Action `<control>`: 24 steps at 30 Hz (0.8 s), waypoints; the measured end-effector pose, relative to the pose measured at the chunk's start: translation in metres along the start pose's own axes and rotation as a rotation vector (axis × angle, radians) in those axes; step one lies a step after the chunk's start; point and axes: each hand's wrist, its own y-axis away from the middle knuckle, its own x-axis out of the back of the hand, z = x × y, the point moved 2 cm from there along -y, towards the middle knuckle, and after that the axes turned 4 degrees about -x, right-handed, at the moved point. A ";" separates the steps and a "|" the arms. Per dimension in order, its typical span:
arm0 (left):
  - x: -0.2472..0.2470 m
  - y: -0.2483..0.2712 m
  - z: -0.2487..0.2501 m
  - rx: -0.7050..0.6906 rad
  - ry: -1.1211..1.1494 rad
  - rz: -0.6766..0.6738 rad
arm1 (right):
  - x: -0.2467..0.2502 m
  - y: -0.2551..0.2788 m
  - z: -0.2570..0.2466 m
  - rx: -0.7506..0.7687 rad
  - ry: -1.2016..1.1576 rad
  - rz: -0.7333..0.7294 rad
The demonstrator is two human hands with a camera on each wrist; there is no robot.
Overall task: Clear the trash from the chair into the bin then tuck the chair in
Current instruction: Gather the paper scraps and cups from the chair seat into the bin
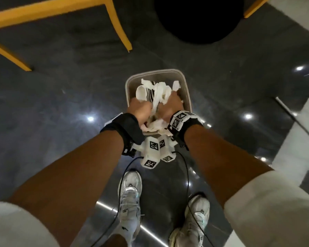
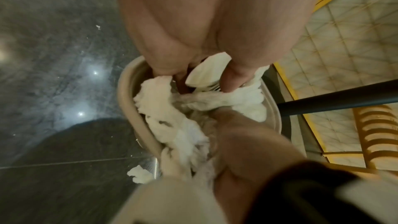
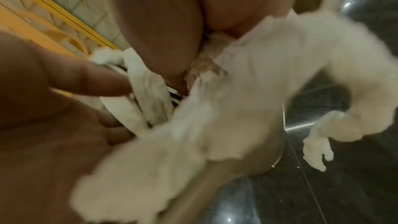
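Crumpled white tissue trash (image 1: pixel 161 91) is being held over the open beige bin (image 1: pixel 185 86) by both hands, left hand (image 1: pixel 141 107) and right hand (image 1: pixel 169 106), fingers curled around it. Letting go is judged next; the yellow chair (image 1: pixel 119 32) is being left untucked.

Bare forearms, white short sleeves (image 1: pixel 275 207) at 4 and 8 o'clock. Black wrist straps (image 1: pixel 127 125) on both wrists, each carrying white camera blocks (image 1: pixel 151 152) with black-and-white square markers. Thin black cables (image 1: pixel 186 175) trail toward 6 o'clock. White-silver sneakers (image 1: pixel 129 202), laced.
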 end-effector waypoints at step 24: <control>-0.091 0.154 0.093 -0.315 -0.620 -0.224 | 0.170 0.174 0.034 -0.143 -0.370 -0.142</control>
